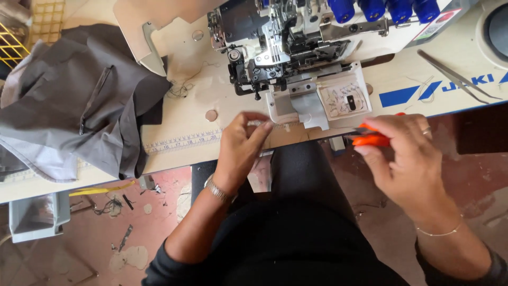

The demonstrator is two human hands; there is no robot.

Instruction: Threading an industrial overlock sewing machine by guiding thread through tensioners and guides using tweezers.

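Observation:
My left hand [239,147] is at the table's front edge, its fingertips pinched on something small and pale, maybe a thread or a scrap, just below the overlock sewing machine [288,58]. My right hand [407,159] holds orange thread snips [370,139] level with the table edge, to the right of the machine's white cloth plate [338,100]. The two hands are about a hand's width apart. A wristwatch is on the left wrist, a thin bracelet on the right.
Grey fabric pieces [79,100] lie heaped on the left of the cream table [185,106]. A measuring tape strip [182,142] runs along the front edge. Metal tweezers [457,78] lie at right. Blue thread cones [383,9] stand behind the machine. A grey bin [37,214] sits below.

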